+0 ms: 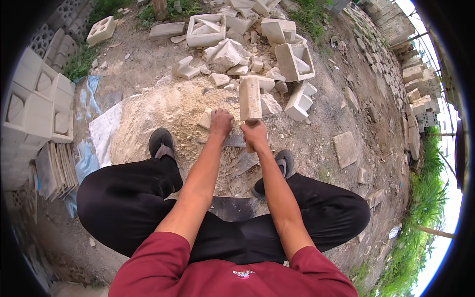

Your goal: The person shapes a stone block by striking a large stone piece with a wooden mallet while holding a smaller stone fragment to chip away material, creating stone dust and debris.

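My right hand (255,134) is wrapped round the short handle of a mallet (251,99), whose large, dusty, blocky head points away from me. Just left of it, my left hand (221,123) has its fingers curled at a pale chunk of broken block (205,119) on the rubble. Under and around both hands lies a heap of crushed, sandy stone (158,111). A flat dark slab (232,140) shows partly beneath my wrists.
Beyond my hands is a pile of broken, hollow pale blocks (225,53). Moulded blocks (37,101) are stacked at the left, above thin boards (54,171). A white sheet (105,133) edges the heap. A flat stone (345,149) lies at the right.
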Demonstrator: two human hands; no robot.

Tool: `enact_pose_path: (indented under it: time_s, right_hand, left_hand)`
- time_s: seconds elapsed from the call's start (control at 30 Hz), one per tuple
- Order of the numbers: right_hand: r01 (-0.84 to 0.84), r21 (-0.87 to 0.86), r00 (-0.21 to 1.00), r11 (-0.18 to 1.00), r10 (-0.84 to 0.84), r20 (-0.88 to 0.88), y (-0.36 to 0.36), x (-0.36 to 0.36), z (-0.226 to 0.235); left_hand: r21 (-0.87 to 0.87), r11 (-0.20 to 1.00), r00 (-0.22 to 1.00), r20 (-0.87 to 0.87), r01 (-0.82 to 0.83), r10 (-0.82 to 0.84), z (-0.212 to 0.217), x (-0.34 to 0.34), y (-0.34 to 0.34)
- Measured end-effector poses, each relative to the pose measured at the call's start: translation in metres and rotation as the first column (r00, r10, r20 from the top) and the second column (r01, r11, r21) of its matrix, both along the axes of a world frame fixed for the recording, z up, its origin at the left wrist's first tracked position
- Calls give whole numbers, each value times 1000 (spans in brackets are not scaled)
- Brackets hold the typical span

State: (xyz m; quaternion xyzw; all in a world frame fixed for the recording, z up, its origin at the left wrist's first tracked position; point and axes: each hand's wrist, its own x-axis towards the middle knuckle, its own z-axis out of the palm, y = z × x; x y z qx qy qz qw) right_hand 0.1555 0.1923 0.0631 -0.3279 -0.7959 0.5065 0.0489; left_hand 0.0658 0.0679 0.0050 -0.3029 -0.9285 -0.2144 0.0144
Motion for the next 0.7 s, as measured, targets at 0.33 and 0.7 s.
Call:
enact_pose_path:
  time_s: [0.33,0.7]
  right_hand:
    - [-153,180,968,972,110,227,1,11,-20]
    - [-59,322,990,945,15,139,-9,25,-35]
  left_hand:
    - [-29,999,997,72,-22,24,12,4,9]
    - [-64,995,990,117,-77,84,14,6,12]
